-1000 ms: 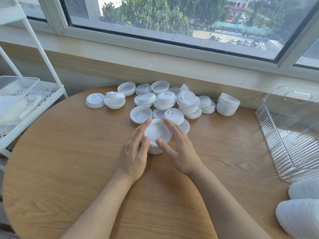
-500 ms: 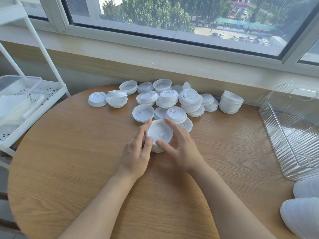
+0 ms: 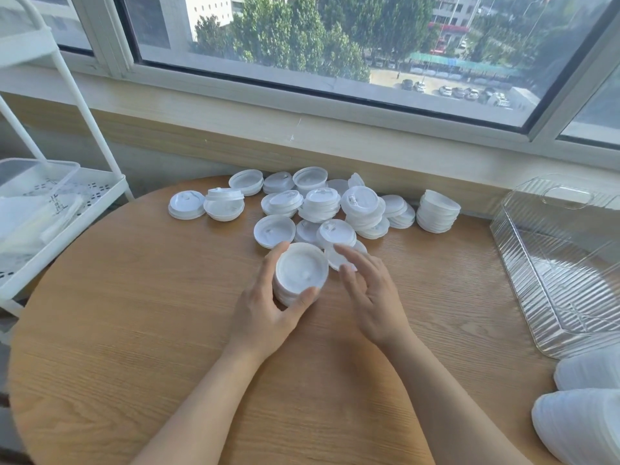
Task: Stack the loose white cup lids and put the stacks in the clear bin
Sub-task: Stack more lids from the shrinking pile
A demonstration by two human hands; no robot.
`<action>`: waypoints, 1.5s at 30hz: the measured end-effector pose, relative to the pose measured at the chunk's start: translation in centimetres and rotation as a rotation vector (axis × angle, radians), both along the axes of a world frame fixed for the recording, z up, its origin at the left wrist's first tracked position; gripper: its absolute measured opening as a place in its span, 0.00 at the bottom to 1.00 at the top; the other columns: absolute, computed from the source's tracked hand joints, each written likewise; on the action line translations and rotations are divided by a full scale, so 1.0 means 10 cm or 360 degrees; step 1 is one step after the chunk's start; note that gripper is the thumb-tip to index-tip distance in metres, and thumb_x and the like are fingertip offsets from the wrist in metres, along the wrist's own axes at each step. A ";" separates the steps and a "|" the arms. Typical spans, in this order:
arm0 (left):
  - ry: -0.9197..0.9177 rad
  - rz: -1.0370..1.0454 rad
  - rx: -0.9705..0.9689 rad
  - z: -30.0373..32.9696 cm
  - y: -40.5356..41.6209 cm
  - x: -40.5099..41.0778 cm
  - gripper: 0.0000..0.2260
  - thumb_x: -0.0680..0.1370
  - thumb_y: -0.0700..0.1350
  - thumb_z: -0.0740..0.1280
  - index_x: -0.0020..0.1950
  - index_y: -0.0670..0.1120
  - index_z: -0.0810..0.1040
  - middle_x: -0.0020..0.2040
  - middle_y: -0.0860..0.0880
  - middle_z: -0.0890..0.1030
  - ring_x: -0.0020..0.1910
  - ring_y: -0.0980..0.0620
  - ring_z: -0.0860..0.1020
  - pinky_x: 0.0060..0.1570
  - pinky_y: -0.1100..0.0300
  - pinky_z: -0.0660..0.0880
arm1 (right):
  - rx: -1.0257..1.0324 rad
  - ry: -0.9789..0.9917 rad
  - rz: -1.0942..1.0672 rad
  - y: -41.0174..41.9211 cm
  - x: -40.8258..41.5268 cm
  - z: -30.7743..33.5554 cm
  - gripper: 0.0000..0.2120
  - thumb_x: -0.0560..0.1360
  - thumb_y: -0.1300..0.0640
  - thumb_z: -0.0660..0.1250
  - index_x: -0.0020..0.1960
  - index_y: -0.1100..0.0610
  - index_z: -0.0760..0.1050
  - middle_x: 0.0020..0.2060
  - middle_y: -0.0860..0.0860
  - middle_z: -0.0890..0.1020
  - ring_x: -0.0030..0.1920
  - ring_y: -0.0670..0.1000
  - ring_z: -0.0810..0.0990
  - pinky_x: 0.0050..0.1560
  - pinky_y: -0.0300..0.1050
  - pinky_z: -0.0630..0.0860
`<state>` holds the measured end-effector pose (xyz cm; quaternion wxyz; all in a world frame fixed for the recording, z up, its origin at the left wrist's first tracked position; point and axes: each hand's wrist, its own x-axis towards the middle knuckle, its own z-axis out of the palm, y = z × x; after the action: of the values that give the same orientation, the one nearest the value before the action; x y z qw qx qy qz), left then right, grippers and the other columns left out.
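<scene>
No writing can be read anywhere here, not on the lids, not on the bin. The left hand (image 3: 265, 313) grips a short stack of round white plastic cup lids (image 3: 299, 275), fingers curled round its left side and thumb hooked across the near edge; the stack sits on the round wooden surface (image 3: 134, 330), near the middle. The right hand (image 3: 372, 297) hovers just beside it, fingers spread and loose, holding nothing, its fingertips over one flat lid lying behind.

Behind the hands, a scatter of loose white lids and small piles (image 3: 322, 206) spreads along the far edge under the window, some rim up, some rim down, several leaning on each other. The tallest pile (image 3: 437, 211) stands at the right end of that group.

The clear ribbed plastic bin (image 3: 553, 280) waits at the right edge of the surface, well apart from the gripped stack, with bare wood between them; nothing white shows through its walls. Two long white stacks (image 3: 583, 417) lie at the bottom right corner. On the left, a white wire rack shelf (image 3: 100, 189) carries a translucent tub (image 3: 40, 172).
</scene>
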<state>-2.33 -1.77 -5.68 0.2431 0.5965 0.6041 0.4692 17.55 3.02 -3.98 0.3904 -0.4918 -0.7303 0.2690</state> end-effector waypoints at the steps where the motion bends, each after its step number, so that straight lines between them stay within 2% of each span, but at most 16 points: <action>1: -0.0013 0.0041 0.0001 0.00 0.00 0.00 0.37 0.73 0.71 0.70 0.78 0.63 0.64 0.67 0.67 0.75 0.64 0.65 0.74 0.59 0.76 0.66 | 0.0125 -0.0100 -0.0087 0.07 0.03 -0.02 0.18 0.84 0.43 0.60 0.71 0.44 0.77 0.69 0.38 0.78 0.71 0.40 0.70 0.73 0.46 0.67; 3: -0.0026 0.0100 0.0034 0.01 0.02 0.00 0.36 0.73 0.72 0.69 0.78 0.63 0.63 0.63 0.74 0.72 0.62 0.71 0.73 0.56 0.78 0.66 | 0.0293 -0.0302 -0.0187 0.21 0.10 -0.07 0.16 0.83 0.46 0.61 0.67 0.46 0.81 0.69 0.41 0.78 0.71 0.46 0.72 0.72 0.52 0.68; 5: -0.0046 0.0130 0.0065 0.01 0.03 -0.01 0.37 0.72 0.72 0.68 0.78 0.64 0.63 0.63 0.79 0.70 0.62 0.73 0.72 0.56 0.78 0.67 | 0.0315 -0.0510 -0.0201 0.31 0.16 -0.10 0.14 0.82 0.48 0.62 0.62 0.46 0.83 0.71 0.42 0.77 0.72 0.50 0.71 0.71 0.54 0.68; 10: -0.0048 0.0135 0.0054 -0.02 0.03 -0.03 0.37 0.72 0.72 0.68 0.78 0.63 0.63 0.64 0.75 0.72 0.64 0.65 0.75 0.61 0.65 0.72 | 0.0334 -0.0981 -0.0070 0.43 0.17 -0.13 0.12 0.83 0.54 0.66 0.62 0.47 0.84 0.78 0.45 0.71 0.79 0.54 0.63 0.73 0.57 0.63; 15: -0.0014 0.0079 0.0021 -0.03 0.03 -0.03 0.38 0.72 0.71 0.71 0.79 0.64 0.62 0.66 0.77 0.68 0.67 0.63 0.74 0.61 0.75 0.66 | 0.0353 -0.1098 -0.0088 0.46 0.14 -0.12 0.16 0.83 0.58 0.63 0.69 0.52 0.79 0.80 0.47 0.67 0.80 0.55 0.62 0.74 0.56 0.61; 23: -0.0039 0.0055 0.0045 -0.04 0.03 -0.02 0.39 0.70 0.72 0.70 0.79 0.64 0.63 0.65 0.81 0.67 0.66 0.70 0.71 0.62 0.78 0.64 | 0.0386 -0.1037 -0.0205 0.47 0.17 -0.05 0.21 0.85 0.60 0.59 0.78 0.57 0.71 0.80 0.47 0.66 0.78 0.52 0.61 0.75 0.50 0.56; 25: -0.0036 0.0047 0.0045 -0.03 0.03 -0.02 0.40 0.71 0.72 0.69 0.79 0.63 0.63 0.65 0.80 0.67 0.65 0.72 0.70 0.61 0.79 0.64 | 0.0392 -0.1009 -0.0213 0.44 0.19 -0.02 0.22 0.85 0.60 0.58 0.78 0.57 0.69 0.80 0.47 0.67 0.78 0.52 0.62 0.76 0.51 0.58; 27: -0.0036 0.0038 0.0038 -0.02 0.02 -0.02 0.40 0.71 0.72 0.69 0.80 0.62 0.63 0.67 0.76 0.69 0.66 0.69 0.71 0.61 0.79 0.64 | 0.0412 -0.0933 -0.0231 0.39 0.19 0.03 0.22 0.85 0.58 0.55 0.78 0.57 0.70 0.79 0.48 0.68 0.77 0.52 0.64 0.75 0.51 0.60; 28: -0.0035 0.0032 0.0031 -0.02 0.02 -0.02 0.40 0.71 0.72 0.70 0.80 0.62 0.63 0.68 0.73 0.70 0.67 0.66 0.72 0.62 0.77 0.65 | 0.0429 -0.0872 -0.0243 0.36 0.18 0.06 0.22 0.85 0.57 0.55 0.77 0.57 0.71 0.78 0.48 0.69 0.76 0.51 0.66 0.74 0.50 0.62; 31: -0.0030 0.0028 0.0017 -0.01 0.01 -0.03 0.40 0.71 0.72 0.71 0.80 0.62 0.63 0.71 0.64 0.73 0.69 0.60 0.74 0.66 0.64 0.71 | 0.0538 -0.0593 -0.0288 0.28 0.16 0.20 0.19 0.85 0.59 0.58 0.74 0.57 0.76 0.74 0.49 0.75 0.71 0.51 0.71 0.72 0.43 0.64; 33: -0.0035 0.0019 0.0019 0.00 0.00 -0.03 0.40 0.71 0.72 0.71 0.80 0.63 0.63 0.71 0.68 0.72 0.68 0.60 0.74 0.66 0.60 0.72 | 0.0585 -0.0385 -0.0315 0.22 0.12 0.32 0.17 0.85 0.62 0.61 0.71 0.57 0.79 0.70 0.50 0.79 0.70 0.50 0.74 0.72 0.37 0.65; 34: -0.0038 0.0012 0.0024 0.00 0.00 -0.03 0.40 0.70 0.72 0.71 0.79 0.63 0.63 0.69 0.71 0.72 0.68 0.61 0.74 0.66 0.60 0.73 | 0.0579 -0.0289 -0.0319 0.20 0.10 0.38 0.15 0.85 0.62 0.62 0.69 0.56 0.80 0.68 0.49 0.80 0.69 0.49 0.76 0.72 0.38 0.67; 36: -0.0051 -0.0004 0.0027 0.01 -0.02 -0.03 0.40 0.69 0.73 0.71 0.79 0.65 0.63 0.68 0.75 0.71 0.67 0.62 0.75 0.65 0.61 0.74 | 0.0524 -0.0121 -0.0281 0.15 0.03 0.47 0.13 0.85 0.61 0.64 0.66 0.55 0.82 0.65 0.46 0.82 0.67 0.47 0.78 0.69 0.45 0.73; 38: -0.0068 -0.0027 0.0020 0.02 -0.03 -0.04 0.40 0.69 0.73 0.72 0.78 0.66 0.63 0.68 0.71 0.73 0.66 0.61 0.76 0.65 0.58 0.75 | 0.0405 -0.0010 -0.0192 0.08 -0.04 0.53 0.12 0.84 0.59 0.66 0.63 0.53 0.84 0.61 0.41 0.83 0.64 0.44 0.80 0.65 0.46 0.76; 41: -0.0077 -0.0052 0.0010 0.03 -0.04 -0.04 0.39 0.69 0.73 0.73 0.77 0.68 0.63 0.68 0.65 0.77 0.66 0.58 0.78 0.65 0.53 0.76 | 0.0241 -0.0029 -0.0063 -0.02 -0.11 0.50 0.10 0.84 0.57 0.67 0.61 0.50 0.85 0.58 0.37 0.83 0.62 0.42 0.80 0.62 0.41 0.76; 45: -0.0058 -0.0051 0.0047 0.04 -0.04 -0.03 0.40 0.69 0.72 0.74 0.77 0.69 0.62 0.69 0.66 0.76 0.64 0.62 0.78 0.61 0.66 0.73 | 0.0195 -0.0179 -0.0060 -0.07 -0.14 0.35 0.09 0.83 0.54 0.68 0.60 0.49 0.85 0.57 0.38 0.84 0.60 0.40 0.78 0.56 0.42 0.77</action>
<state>-2.65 -2.18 -5.24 0.2526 0.6009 0.5830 0.4850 16.20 2.28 -0.49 0.3829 -0.4952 -0.7568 0.1884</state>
